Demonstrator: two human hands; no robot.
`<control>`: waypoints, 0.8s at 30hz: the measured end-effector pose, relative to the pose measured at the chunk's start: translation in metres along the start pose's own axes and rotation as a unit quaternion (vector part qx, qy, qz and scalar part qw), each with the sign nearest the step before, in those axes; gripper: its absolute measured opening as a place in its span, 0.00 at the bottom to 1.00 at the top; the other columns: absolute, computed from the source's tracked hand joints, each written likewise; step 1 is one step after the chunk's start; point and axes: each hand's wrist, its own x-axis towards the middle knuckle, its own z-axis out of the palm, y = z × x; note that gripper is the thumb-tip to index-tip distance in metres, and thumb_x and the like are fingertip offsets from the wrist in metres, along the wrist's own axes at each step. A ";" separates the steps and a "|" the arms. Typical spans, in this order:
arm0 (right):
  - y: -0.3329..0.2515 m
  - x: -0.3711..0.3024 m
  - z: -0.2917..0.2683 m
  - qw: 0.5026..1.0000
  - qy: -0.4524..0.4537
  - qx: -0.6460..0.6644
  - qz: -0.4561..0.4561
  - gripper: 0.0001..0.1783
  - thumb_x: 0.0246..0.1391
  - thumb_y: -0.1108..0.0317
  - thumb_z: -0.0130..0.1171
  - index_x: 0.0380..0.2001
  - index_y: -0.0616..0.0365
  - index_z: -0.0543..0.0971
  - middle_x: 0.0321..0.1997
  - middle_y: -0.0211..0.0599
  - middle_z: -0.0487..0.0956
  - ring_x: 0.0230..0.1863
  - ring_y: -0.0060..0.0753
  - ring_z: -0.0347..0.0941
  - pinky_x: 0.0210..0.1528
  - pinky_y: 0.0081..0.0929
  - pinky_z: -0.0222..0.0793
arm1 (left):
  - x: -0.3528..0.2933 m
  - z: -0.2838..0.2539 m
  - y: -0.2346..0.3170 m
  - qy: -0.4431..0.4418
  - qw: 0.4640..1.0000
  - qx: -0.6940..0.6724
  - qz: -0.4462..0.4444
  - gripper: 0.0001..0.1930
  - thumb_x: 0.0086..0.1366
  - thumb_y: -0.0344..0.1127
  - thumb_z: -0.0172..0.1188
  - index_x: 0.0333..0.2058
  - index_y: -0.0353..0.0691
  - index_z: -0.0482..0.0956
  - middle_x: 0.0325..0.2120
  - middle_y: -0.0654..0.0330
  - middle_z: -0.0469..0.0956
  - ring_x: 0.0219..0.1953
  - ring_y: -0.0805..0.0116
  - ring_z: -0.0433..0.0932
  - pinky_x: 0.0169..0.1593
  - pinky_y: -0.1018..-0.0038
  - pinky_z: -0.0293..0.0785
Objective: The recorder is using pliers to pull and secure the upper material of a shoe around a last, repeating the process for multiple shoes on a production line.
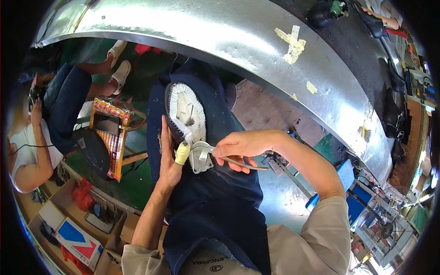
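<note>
A dark shoe without an outsole lies bottom up along my lap, its pale underside ringed by a ragged white edge. My left hand grips the shoe's side near the heel, with yellow tape wrapped round the thumb. Over the heel end, my right hand is closed on a thin brown strip-like tool whose tail sticks out to the right. The tool's working end is hard to make out against the pale heel. A dark blue apron covers my lap beneath the shoe.
Ahead curves a shiny metal bench with dried yellow tape on it. At left sits another person beside a stool. Open boxes stand lower left. A wire-caged fan is at lower right. Dark shoes line the far right.
</note>
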 end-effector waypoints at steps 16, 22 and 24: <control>0.010 0.022 0.052 0.726 0.448 -0.494 -0.167 0.15 0.63 0.60 0.63 0.47 0.56 0.75 0.29 0.38 0.80 0.31 0.46 0.81 0.31 0.40 0.75 | 0.004 -0.007 -0.018 -0.061 0.980 0.179 0.057 0.59 0.64 0.41 0.70 0.76 0.35 0.29 0.77 0.39 0.35 0.79 0.43 0.39 0.78 0.58 0.41; 0.015 0.011 0.058 0.693 0.449 -0.481 -0.294 0.17 0.61 0.66 0.64 0.50 0.57 0.74 0.30 0.37 0.81 0.31 0.47 0.81 0.30 0.40 0.75 | 0.006 -0.002 -0.011 -0.074 0.964 0.245 0.066 0.75 0.50 0.53 0.82 0.76 0.38 0.25 0.77 0.36 0.34 0.79 0.39 0.39 0.78 0.57 0.44; 0.016 0.013 0.053 0.722 0.409 -0.513 -0.220 0.17 0.61 0.66 0.65 0.50 0.57 0.74 0.30 0.37 0.81 0.31 0.47 0.81 0.30 0.40 0.75 | 0.006 0.000 -0.014 -0.072 0.963 0.253 0.050 0.78 0.46 0.54 0.83 0.76 0.38 0.24 0.77 0.36 0.33 0.79 0.39 0.40 0.78 0.57 0.44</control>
